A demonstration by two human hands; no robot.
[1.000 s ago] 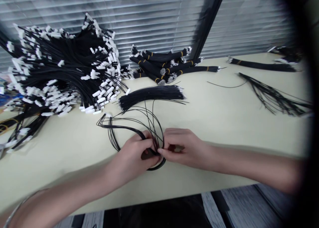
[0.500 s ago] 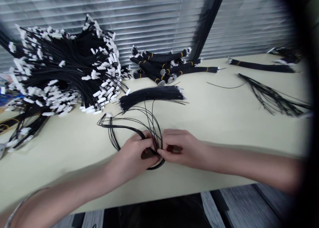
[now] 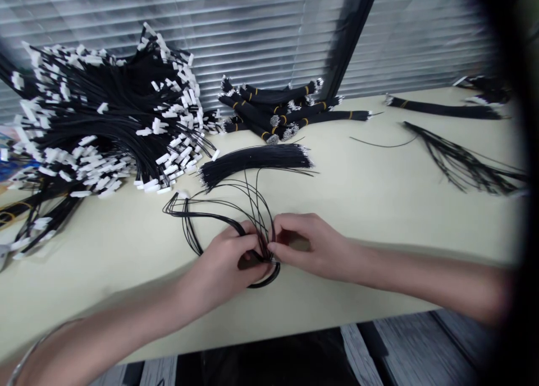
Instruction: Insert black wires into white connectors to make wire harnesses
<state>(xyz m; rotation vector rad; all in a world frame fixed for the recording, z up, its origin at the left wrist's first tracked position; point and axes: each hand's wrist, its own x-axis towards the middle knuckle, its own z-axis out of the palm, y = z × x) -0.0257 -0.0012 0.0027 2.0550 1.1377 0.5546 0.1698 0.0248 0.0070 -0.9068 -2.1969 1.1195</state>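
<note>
My left hand is closed on a looped bunch of thin black wires lying on the cream table. My right hand pinches the same wires right beside the left fingertips, thumb and forefinger together. The loops arc away from both hands toward the back left. Just behind them lies a straight loose bundle of black wires with bare metal tips.
A large heap of black wires with white connectors fills the back left. Banded wire bundles lie at the back centre, another bundle and loose wires at the right. Window blinds stand behind. The table's front edge is close to my arms.
My right hand has shifted slightly left and up, closing in on the wires at the left fingertips. The left hand and the loops have hardly moved.
</note>
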